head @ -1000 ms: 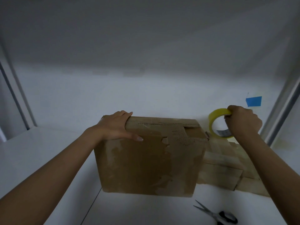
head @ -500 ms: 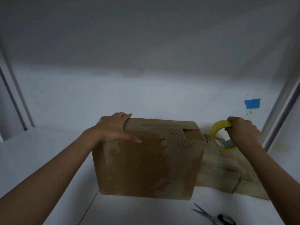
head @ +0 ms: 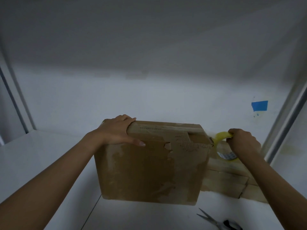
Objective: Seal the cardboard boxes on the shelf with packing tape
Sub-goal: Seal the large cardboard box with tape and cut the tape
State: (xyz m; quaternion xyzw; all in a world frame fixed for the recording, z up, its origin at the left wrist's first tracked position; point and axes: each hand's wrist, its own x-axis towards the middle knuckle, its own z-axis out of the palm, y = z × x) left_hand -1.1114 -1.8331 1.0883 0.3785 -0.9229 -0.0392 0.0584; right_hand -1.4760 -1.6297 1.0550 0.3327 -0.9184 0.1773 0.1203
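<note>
Head view is showing the cardboard box point(head: 149, 171) standing on the shelf point(head: 41, 163); the left hand point(head: 118, 131) is holding its top left corner, fingers curled over the edge, probably for steadying it. The right hand point(head: 242, 141) is gripping the tape roll point(head: 220, 136), fingers clamped on its ring, just beside the top right corner, likely for pulling tape across the seam

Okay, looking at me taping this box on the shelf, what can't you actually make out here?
- Cardboard box: top seam foreshortened and dim in the head view, left corner under the left hand.
- Tape roll: partly covered by the right hand; core print too small to read.
- Flattened cardboard: left part hidden behind the box.
- Scissors: handles cut off by the bottom edge.
</note>
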